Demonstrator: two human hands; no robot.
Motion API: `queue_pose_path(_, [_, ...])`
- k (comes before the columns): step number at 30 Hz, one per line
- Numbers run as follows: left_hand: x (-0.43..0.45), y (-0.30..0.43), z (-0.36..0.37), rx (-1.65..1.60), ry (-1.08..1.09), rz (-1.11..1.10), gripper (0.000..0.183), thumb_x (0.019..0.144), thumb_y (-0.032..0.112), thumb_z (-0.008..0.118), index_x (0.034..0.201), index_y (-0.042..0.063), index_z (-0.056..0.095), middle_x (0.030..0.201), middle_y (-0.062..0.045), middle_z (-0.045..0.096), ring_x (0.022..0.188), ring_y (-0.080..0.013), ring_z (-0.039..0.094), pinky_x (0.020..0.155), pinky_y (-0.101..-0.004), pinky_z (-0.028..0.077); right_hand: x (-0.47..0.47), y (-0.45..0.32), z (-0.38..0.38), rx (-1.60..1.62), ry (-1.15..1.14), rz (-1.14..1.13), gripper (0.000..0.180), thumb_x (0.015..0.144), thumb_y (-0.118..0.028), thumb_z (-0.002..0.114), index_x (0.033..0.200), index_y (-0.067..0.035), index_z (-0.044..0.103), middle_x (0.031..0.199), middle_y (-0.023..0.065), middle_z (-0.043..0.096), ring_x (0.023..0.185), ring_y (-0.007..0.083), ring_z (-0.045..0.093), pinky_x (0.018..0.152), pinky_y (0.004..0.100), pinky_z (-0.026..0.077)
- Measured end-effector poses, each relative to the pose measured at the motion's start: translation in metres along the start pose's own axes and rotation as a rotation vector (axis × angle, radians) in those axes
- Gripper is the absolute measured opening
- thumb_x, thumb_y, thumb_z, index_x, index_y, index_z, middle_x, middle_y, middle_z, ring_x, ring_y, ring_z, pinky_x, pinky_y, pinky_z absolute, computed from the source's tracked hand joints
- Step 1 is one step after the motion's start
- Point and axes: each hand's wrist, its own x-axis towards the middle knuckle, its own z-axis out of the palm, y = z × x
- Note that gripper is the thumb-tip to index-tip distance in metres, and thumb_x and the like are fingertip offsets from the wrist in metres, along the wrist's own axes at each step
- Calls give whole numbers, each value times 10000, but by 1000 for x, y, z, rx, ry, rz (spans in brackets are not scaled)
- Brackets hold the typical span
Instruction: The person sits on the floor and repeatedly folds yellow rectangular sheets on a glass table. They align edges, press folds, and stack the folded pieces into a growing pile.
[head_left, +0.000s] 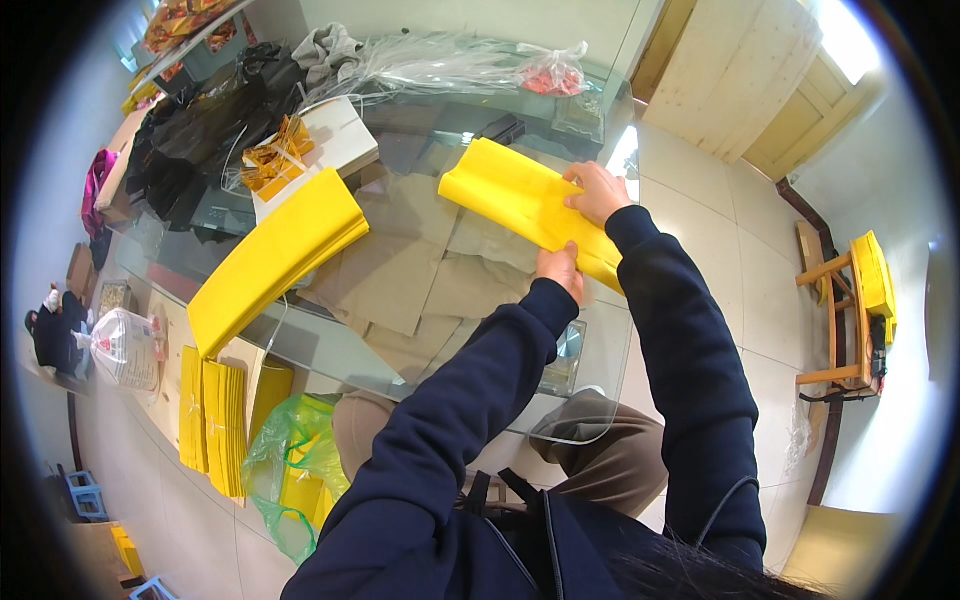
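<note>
A folded stack of yellow paper (504, 196) lies slantwise over the right part of the glass table, its far-left end curled up at the edge. My left hand (562, 271) grips its near edge, thumb on top and the other fingers hidden beneath. Across from it, my right hand (598, 193) has bent fingers at the far edge and a thumb on the upper face. The stack's right end runs under my right sleeve. A thicker yellow paper stack (277, 259) rests farther left, sticking out past the table's near-left edge.
The glass table (352, 337) also bears gold-foil paper (277, 159), black plastic (202, 142), clear plastic strips (442, 66) and a bag with red contents (553, 71). Tied yellow bundles (223, 424) and a green plastic bag (289, 457) are at lower left. A wooden chair (836, 319) stands right.
</note>
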Motion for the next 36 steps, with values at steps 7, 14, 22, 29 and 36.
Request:
queue_pose_path(7, [2,-2,-3,18,2,14,382,976,-6,476,1352,43,428,1365,-86,509,1219,-250,508,1071,-349,387,17,16,4,201,-147,42,413,685,-237,782,1025,-41,656,1018,167,682,980,326,646,828,411,492])
queue_pose_path(14, [-5,5,-3,99,52,99,371,960,42,542,1318,32,443,1331,-110,520,1212,-225,505,1031,-355,400,-8,-7,-39,312,-104,-153,309,720,-162,766,939,1,620,854,168,665,848,283,657,777,363,495])
queue_pose_path(22, [-87,89,20,320,-287,547,418,966,142,600,1315,21,404,1279,-92,547,1160,-157,524,993,-302,410,-94,-66,-110,810,-107,-183,319,855,-111,694,1129,-10,566,1042,59,633,944,137,589,842,270,475])
queue_pose_path(29, [-148,153,15,658,-518,705,356,935,88,633,1257,11,503,1184,-68,621,1034,-132,596,897,-270,470,-156,-111,-82,1347,49,-288,328,883,-112,701,1142,6,539,1018,36,622,960,100,576,888,254,470])
queue_pose_path(36, [-178,151,-40,489,-320,640,358,866,45,707,1196,8,571,1114,-59,657,994,-174,627,874,-303,495,-163,-143,-35,1152,-61,-200,403,881,-75,674,1247,3,523,1109,63,619,1021,130,572,916,267,451])
